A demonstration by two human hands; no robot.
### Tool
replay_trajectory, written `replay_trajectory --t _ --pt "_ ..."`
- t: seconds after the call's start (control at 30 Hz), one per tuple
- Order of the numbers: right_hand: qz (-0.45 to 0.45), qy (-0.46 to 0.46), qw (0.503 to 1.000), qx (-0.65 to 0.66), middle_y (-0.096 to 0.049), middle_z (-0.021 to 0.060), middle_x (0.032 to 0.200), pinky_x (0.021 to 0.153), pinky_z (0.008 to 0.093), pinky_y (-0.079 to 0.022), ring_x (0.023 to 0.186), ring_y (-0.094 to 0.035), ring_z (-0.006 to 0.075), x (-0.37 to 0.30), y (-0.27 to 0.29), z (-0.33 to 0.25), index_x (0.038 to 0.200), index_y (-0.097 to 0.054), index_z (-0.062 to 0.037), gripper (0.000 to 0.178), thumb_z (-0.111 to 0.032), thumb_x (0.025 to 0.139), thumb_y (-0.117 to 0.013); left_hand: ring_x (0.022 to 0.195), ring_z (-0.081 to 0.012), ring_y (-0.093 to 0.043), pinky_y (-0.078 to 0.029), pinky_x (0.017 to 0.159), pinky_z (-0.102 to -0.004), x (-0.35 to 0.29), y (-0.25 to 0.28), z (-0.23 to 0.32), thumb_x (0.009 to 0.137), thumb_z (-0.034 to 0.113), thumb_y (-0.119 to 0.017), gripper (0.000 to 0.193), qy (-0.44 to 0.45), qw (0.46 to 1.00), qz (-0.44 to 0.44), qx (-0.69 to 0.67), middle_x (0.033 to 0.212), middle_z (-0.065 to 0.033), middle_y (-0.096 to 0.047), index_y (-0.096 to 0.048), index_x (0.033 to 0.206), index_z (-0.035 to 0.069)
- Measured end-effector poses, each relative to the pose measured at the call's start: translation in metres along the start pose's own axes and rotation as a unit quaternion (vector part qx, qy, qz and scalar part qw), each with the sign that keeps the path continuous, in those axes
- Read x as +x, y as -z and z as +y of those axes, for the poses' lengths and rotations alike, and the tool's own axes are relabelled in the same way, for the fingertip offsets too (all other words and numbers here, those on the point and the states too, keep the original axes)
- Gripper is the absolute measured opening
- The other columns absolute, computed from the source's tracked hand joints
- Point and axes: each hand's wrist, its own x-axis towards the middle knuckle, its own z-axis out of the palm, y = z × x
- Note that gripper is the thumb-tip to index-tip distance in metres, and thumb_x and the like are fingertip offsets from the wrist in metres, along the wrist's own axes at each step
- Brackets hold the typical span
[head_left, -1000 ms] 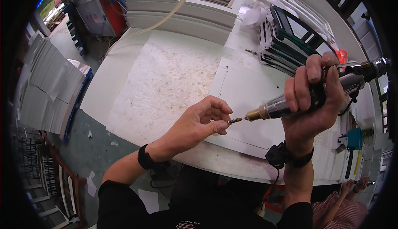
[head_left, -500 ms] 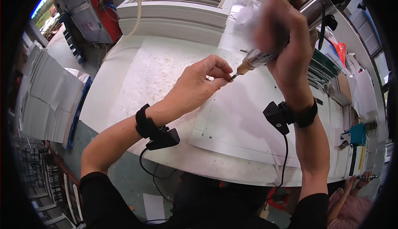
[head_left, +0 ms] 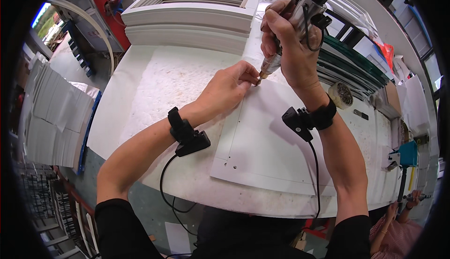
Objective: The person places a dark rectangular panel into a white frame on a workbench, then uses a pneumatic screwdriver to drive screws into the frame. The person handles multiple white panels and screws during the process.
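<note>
My right hand (head_left: 296, 59) is wrapped round a silver power screwdriver (head_left: 305, 11), tilted with its tip down and to the left. Its bit end meets the fingertips of my left hand (head_left: 224, 89) near the far left corner of a flat white panel (head_left: 276, 134). My left thumb and fingers pinch a small dark screw (head_left: 258, 82) at the bit, just above or on the panel; contact is unclear. Small dark holes or screw heads dot the panel's near left corner. Black straps with small boxes and cables are on both wrists.
White louvred frames (head_left: 187, 26) are stacked at the back. A round tub of small fasteners (head_left: 341, 95) stands beyond my right forearm, near green-edged strips (head_left: 349, 66). A teal tool (head_left: 408, 155) lies far right. White panels (head_left: 56, 113) are piled at left; another person (head_left: 398, 231) is at lower right.
My right hand and the screwdriver have moved left and stand more upright. The tub of fasteners has come into sight. My left hand keeps its pinch by the bit; the view has shifted slightly.
</note>
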Motion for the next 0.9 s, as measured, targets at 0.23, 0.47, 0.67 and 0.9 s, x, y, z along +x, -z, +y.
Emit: replay_trajectory --t 0.23,0.47,0.67,0.9 --pt "0.01 0.002 1.0 0.013 -0.055 0.0027 0.067 0.049 0.0274 -0.043 0.051 -0.049 0.0091 0.002 0.003 0.007 0.089 -0.061 -0.0034 0.019 -0.02 0.096 -0.066 0.112 -0.0181 -0.066 -0.051 0.098 -0.0326 0.0 0.0 0.002 0.098 -0.003 -0.051 0.024 0.031 0.999 -0.006 -0.017 0.114 -0.0099 -0.07 -0.059 0.12 0.002" --pt "-0.007 -0.008 1.0 0.01 -0.054 0.0023 0.066 0.049 0.0269 -0.043 0.051 -0.048 0.0082 0.003 0.004 0.008 0.089 -0.06 -0.003 0.02 -0.021 0.096 -0.065 0.115 -0.0283 -0.066 -0.05 0.102 -0.038 -0.006 0.005 0.005 0.099 0.002 -0.055 0.026 -0.02 0.994 -0.001 0.105 0.125 -0.0146 -0.07 -0.059 0.125 0.0" --pt "-0.023 -0.03 0.999 0.007 -0.052 0.0024 0.064 0.048 0.0267 -0.042 0.05 -0.047 0.0085 0.001 0.006 0.01 0.088 -0.057 -0.0032 0.022 -0.022 0.097 -0.064 0.138 -0.0389 -0.049 -0.042 0.114 -0.0451 -0.035 0.006 -0.004 0.101 0.014 -0.059 0.04 -0.178 0.889 -0.047 0.42 0.144 -0.022 -0.057 -0.057 0.136 -0.005" --pt "-0.052 -0.036 0.998 0.005 -0.054 0.0035 0.067 0.048 0.0271 -0.041 0.05 -0.048 0.0092 0.001 0.01 0.014 0.09 -0.055 -0.0038 0.021 -0.021 0.098 -0.063 0.137 -0.0415 -0.05 -0.044 0.111 -0.0449 -0.036 0.005 -0.003 0.099 0.016 -0.059 0.042 -0.218 0.861 -0.051 0.456 0.139 -0.0232 -0.058 -0.058 0.132 -0.01"
